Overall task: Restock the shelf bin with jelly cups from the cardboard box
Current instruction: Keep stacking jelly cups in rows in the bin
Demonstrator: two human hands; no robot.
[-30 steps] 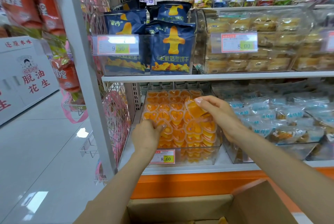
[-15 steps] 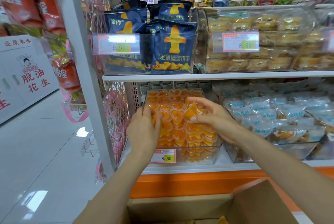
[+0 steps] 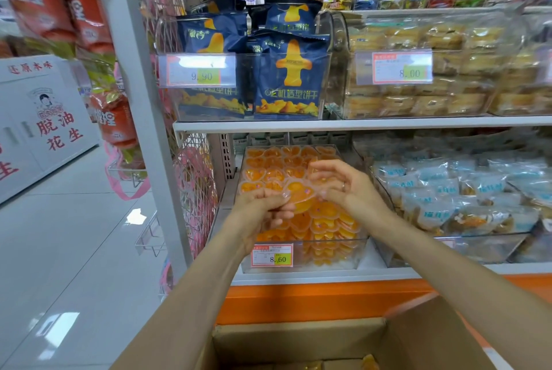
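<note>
One orange heart-shaped plastic jelly cup (image 3: 300, 194) is up between both hands. The left hand (image 3: 263, 214) curls round its left edge, and the right hand (image 3: 346, 187) pinches the right edge, upper fingers loose. The lid faces up, width running hand to hand, with the cup's tip hidden. Directly beneath sits the clear plastic shelf bin (image 3: 328, 256), heaped with more jelly cups (image 3: 325, 220). Nearer us, the brown cardboard box (image 3: 298, 339) is cut off at the frame edge.

jelly cups (image 3: 270, 162) in shelf bin (image 3: 328, 259) | cardboard box (image 3: 298, 336) below | biscuit bags (image 3: 288, 76) above

Left hand (image 3: 263, 209) has lifted off the stacked cups in the bin (image 3: 328, 259) and now pinches, apparently jointly with right hand (image 3: 346, 187), one jelly cup (image 3: 300, 194)
</note>
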